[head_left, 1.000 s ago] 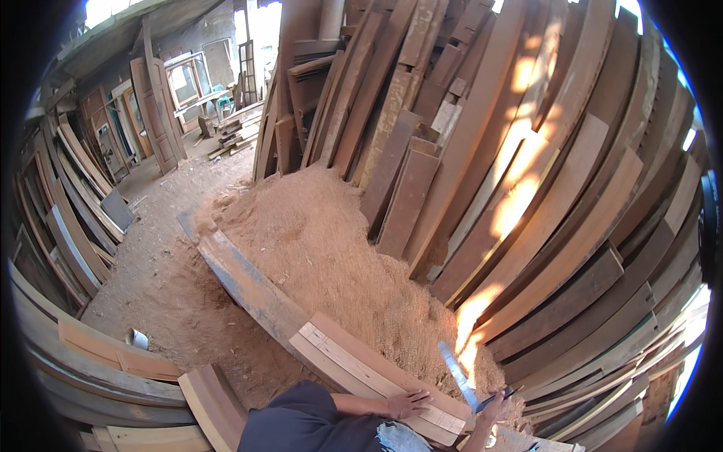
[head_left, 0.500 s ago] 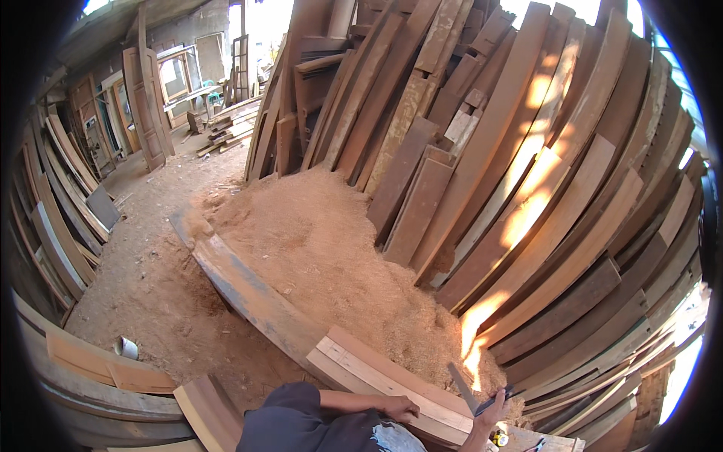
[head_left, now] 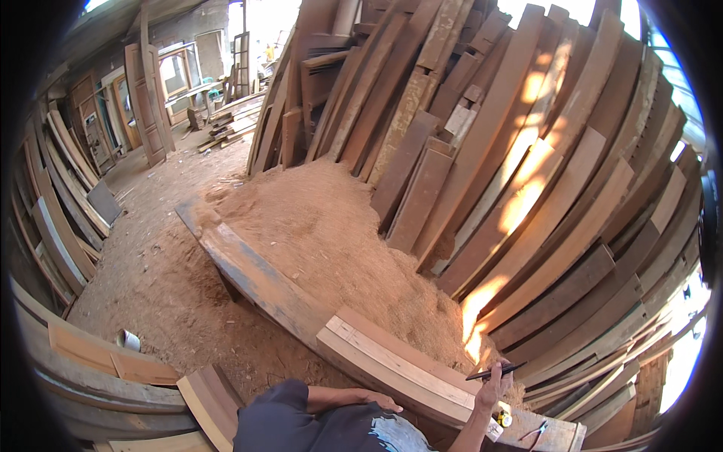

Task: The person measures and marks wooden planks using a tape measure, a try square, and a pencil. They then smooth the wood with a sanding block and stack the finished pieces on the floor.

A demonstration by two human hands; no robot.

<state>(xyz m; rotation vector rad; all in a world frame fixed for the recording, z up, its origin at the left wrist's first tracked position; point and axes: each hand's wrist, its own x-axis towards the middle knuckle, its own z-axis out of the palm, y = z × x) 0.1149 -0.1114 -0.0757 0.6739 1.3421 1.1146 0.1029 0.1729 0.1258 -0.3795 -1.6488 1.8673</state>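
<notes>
My right hand [head_left: 492, 390] is raised above the right end of the stacked planks [head_left: 399, 369], closed around a try square with a dark handle [head_left: 514, 368], seen nearly edge-on. My left hand [head_left: 382, 401] is near my body, just beside the near edge of the planks, its fingers stretched out and holding nothing. Below the right hand, a yellow tape measure [head_left: 504, 419] and a pair of pliers [head_left: 541, 428] lie on a board [head_left: 568, 433]. A small white item [head_left: 494, 430] is next to the tape measure.
A long bench board [head_left: 256, 264] runs toward the far left, beside a big sawdust heap [head_left: 309, 218]. Many timber boards [head_left: 482, 151] lean along the right. More planks [head_left: 68, 181] stand at the left. A white cup [head_left: 129, 340] lies on the floor.
My left hand has drawn back left from over the planks toward my body. My right hand has lifted and turned the try square, so its blade no longer shows broadside.
</notes>
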